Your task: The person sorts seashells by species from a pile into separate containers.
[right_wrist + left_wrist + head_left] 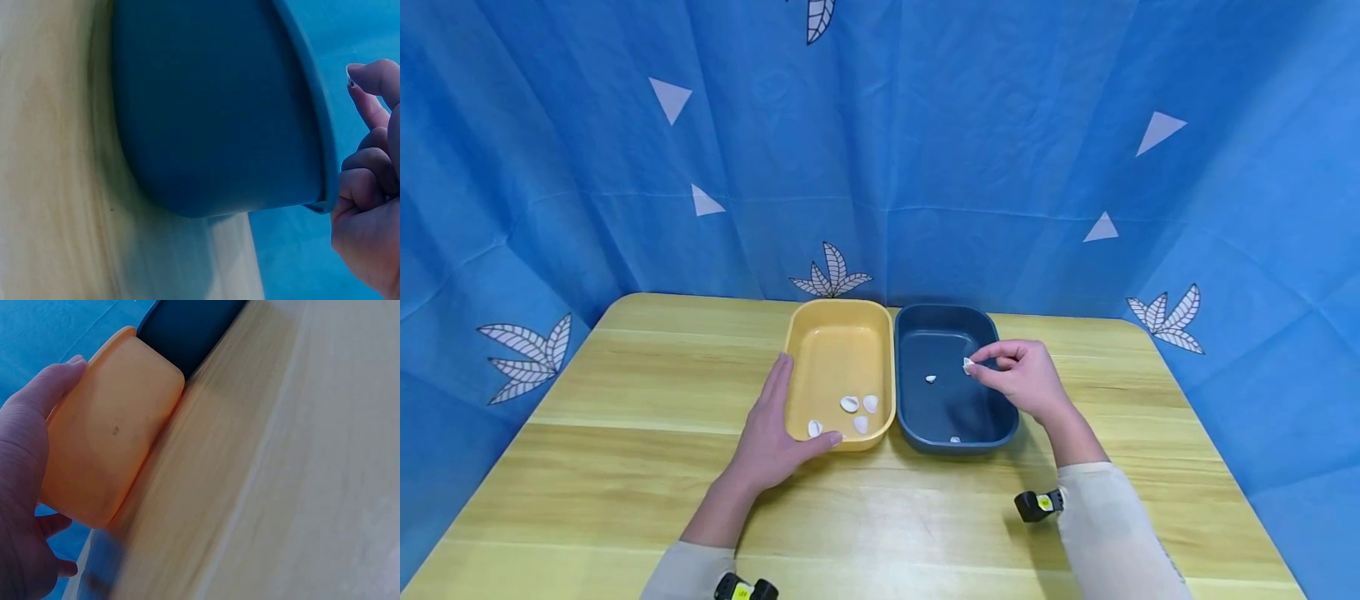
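Note:
My right hand [1026, 379] pinches a small white shell [967, 366] between thumb and forefinger, over the right part of the dark blue tray [957, 448]. In the right wrist view, only a sliver of this shell [350, 77] shows at the fingertips. Two small white pieces lie in the blue tray, one near its middle [930, 379] and one by the front wall [955, 439]. My left hand [771, 442] rests against the near left corner of the yellow tray [842, 306], thumb along the front rim, fingers straight along the left side. Several larger white shells [849, 404] lie inside its front half.
Both trays stand side by side on a light wooden table [685, 400], toward its back edge. A blue curtain [962, 150] with leaf and triangle prints hangs behind and at both sides. Black wrist cameras [1037, 505] are strapped to the sleeves.

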